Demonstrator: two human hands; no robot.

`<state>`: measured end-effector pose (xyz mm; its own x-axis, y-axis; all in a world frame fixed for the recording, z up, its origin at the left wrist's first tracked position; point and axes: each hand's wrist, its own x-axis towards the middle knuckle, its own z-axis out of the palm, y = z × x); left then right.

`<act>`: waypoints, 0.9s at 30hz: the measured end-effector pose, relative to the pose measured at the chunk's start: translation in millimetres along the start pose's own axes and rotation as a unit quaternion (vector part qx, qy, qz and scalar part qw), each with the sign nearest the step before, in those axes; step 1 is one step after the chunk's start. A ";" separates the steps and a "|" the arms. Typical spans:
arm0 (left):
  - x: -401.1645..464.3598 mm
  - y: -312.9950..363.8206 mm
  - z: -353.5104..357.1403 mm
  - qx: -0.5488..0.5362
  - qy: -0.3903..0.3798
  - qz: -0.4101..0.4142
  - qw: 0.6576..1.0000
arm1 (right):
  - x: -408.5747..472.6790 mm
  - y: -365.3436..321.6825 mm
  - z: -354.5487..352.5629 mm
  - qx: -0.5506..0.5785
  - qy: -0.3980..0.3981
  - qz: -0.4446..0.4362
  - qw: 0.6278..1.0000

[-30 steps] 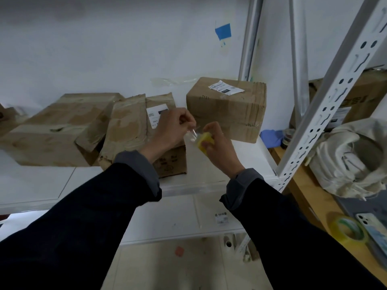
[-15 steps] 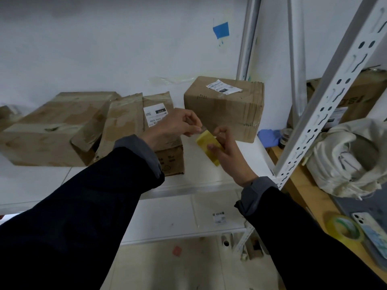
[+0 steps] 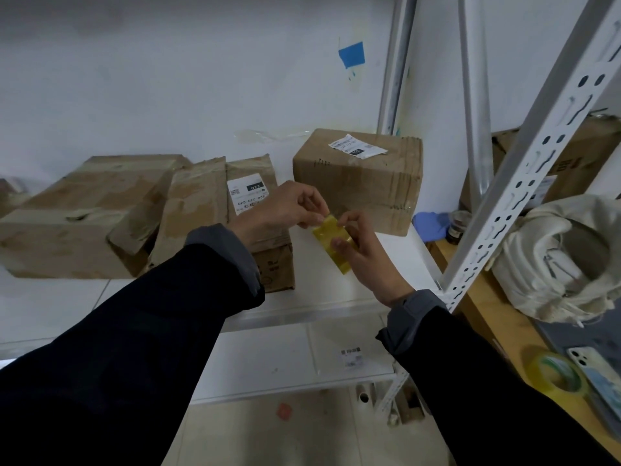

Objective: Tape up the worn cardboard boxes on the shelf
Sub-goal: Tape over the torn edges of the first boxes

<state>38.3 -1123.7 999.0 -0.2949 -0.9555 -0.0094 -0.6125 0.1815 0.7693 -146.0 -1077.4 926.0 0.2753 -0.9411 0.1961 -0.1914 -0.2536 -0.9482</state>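
A yellow strip of tape (image 3: pixel 331 239) hangs in the air above the white shelf (image 3: pixel 396 260). My left hand (image 3: pixel 285 210) pinches its upper end. My right hand (image 3: pixel 361 243) holds it lower down between thumb and fingers. Behind my hands three worn cardboard boxes stand on the shelf: a torn box (image 3: pixel 84 213) at the left, a middle box (image 3: pixel 215 203) with a white label and a bent flap, and a closed box (image 3: pixel 359 179) at the right with a label on top.
A white perforated upright (image 3: pixel 524 169) of the rack slants up at the right. Beyond it a wooden surface (image 3: pixel 497 317) carries a bundle of white cloth (image 3: pixel 557 257), a roll of tape (image 3: pixel 556 375) and a phone (image 3: pixel 601 371). A blue glove (image 3: pixel 430 222) lies by the right box.
The tape has gone from a small bunched piece to a longer flat strip held between my hands. My right hand has turned and dropped a little. The view shifted slightly.
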 end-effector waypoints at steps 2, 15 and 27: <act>3.9 -4.0 2.7 0.013 0.001 -0.008 1.000 | 1.9 -0.8 1.4 -0.014 -0.003 -0.005 1.000; -6.1 -30.4 11.9 0.179 0.130 0.028 0.975 | 3.5 30.3 25.8 -0.173 -0.018 0.048 0.984; -68.4 -107.1 -73.0 0.262 0.203 -0.087 0.940 | 40.2 42.4 63.1 -0.360 -0.030 0.048 0.931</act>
<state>177.5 -1094.8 963.9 0.0828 -0.9719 0.2204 -0.9335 0.0018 0.3586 -83.6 -1111.9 877.9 0.2729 -0.9583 0.0849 -0.7938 -0.2741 -0.5429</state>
